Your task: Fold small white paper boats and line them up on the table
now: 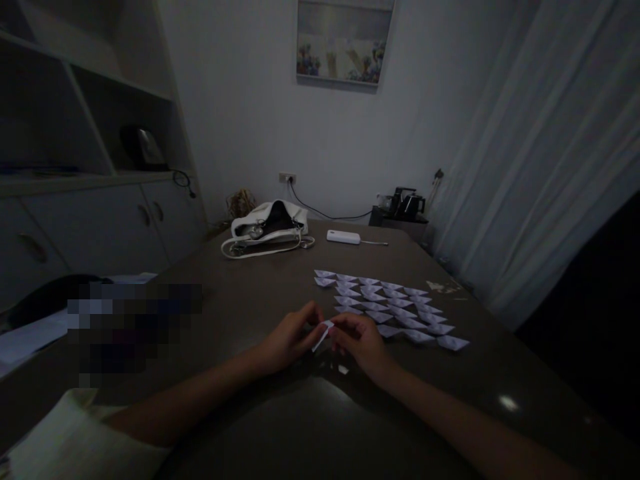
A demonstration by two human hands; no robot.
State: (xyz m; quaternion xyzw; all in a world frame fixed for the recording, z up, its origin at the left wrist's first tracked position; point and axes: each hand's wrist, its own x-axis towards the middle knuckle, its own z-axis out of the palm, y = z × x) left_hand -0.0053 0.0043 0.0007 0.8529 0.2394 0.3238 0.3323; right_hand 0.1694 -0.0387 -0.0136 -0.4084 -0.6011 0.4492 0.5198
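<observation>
A small piece of folded white paper (pixel 323 336) is held above the dark table, between my two hands. My left hand (pixel 295 339) pinches its left side with thumb and fingers. From the other side, my right hand (pixel 364 345) grips its upper right end, the fingers curled. Just beyond my right hand, several small white paper boats (pixel 395 303) stand in slanting rows on the table. The exact folds of the held paper are too small and dim to make out.
On the dark table (pixel 240 293), a white handbag (pixel 270 227) lies at the far side, with a white power bank (pixel 343 237) and cable to its right. Papers (pixel 35 337) and a blurred-out patch are at the left. A black kettle (pixel 411 205) stands beyond the far right corner.
</observation>
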